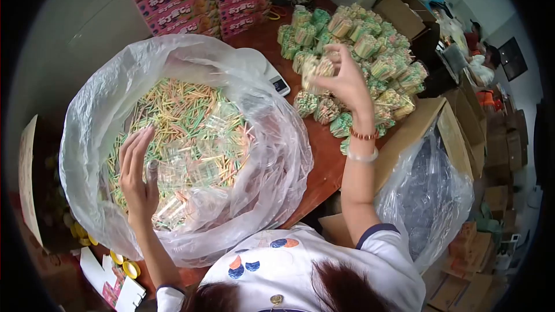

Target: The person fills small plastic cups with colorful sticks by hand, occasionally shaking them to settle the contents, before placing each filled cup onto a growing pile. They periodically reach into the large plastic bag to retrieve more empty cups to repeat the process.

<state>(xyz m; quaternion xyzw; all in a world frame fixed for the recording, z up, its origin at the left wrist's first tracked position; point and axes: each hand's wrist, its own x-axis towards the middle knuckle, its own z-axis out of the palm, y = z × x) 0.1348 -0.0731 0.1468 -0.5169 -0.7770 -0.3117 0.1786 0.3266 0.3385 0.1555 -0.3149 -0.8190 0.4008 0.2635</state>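
Above a plastic-lined container (89, 118) of coloured sticks (173, 95), holds out the left hand (139, 182), thumb and fingers apart. Extends the right hand (347, 78) over a pile of stick bundles (370, 43). Has clear plastic cups (191, 170) just beside the left hand. Clamps 1 blurred bundle (316, 73) between right thumb and fingers.

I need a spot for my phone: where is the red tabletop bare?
The widest bare patch of red tabletop lies between the plastic bag, the bundles and the right forearm. A smaller one shows between the pink boxes, scale and bundles. It's crowded around the right hand, where bundles pack together, and inside the bag.
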